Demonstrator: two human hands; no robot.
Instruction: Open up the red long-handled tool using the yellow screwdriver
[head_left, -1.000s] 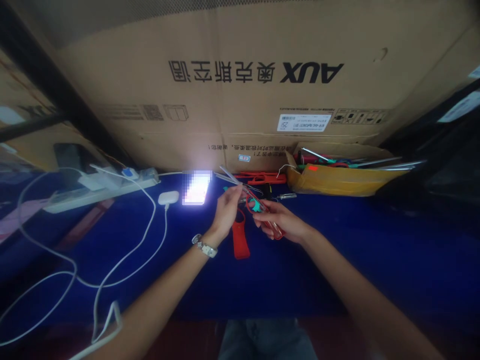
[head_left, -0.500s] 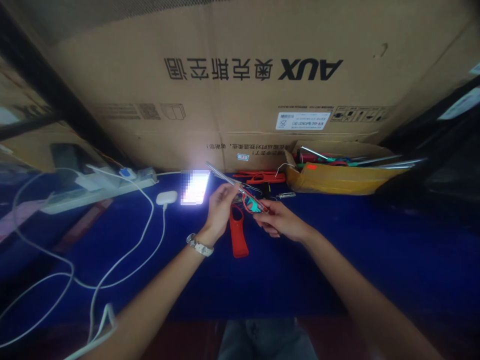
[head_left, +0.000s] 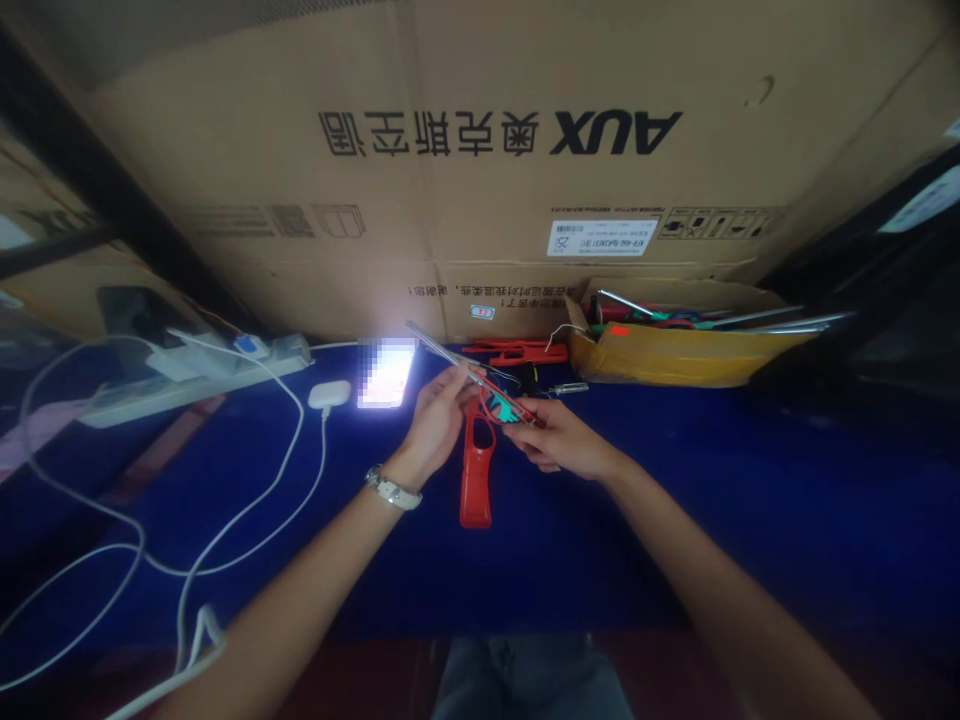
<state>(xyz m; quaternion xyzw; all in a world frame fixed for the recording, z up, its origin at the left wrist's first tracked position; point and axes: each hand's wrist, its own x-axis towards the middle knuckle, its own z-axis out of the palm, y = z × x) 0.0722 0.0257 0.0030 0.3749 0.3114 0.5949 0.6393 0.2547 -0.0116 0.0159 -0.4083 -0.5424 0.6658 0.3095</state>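
Between my hands is an opened long-nosed lighter [head_left: 504,400] with a red casing, a green trigger part and a thin metal tube pointing up and left. My left hand [head_left: 436,418] pinches it where the tube meets the casing. Around its handle end the fingers of my right hand [head_left: 559,436] are closed. A loose red casing half [head_left: 475,490] with an oval opening extends down from beside my left fingertips; whether those fingers also grip it, I cannot tell. Thin wires show near the tube.
Behind my hands lie red casings [head_left: 529,352] and a small screwdriver [head_left: 570,387]. A yellow-taped carton [head_left: 675,358] of lighter parts stands at right. Left are a bright phone [head_left: 388,375], a white earbud case [head_left: 330,394], a power strip [head_left: 202,375] and looping white cables [head_left: 262,525].
The loose red casing half has shifted slightly toward me and turned more upright, its oval opening now showing more fully. My left hand has moved slightly left; both hands keep their hold on the lighter.
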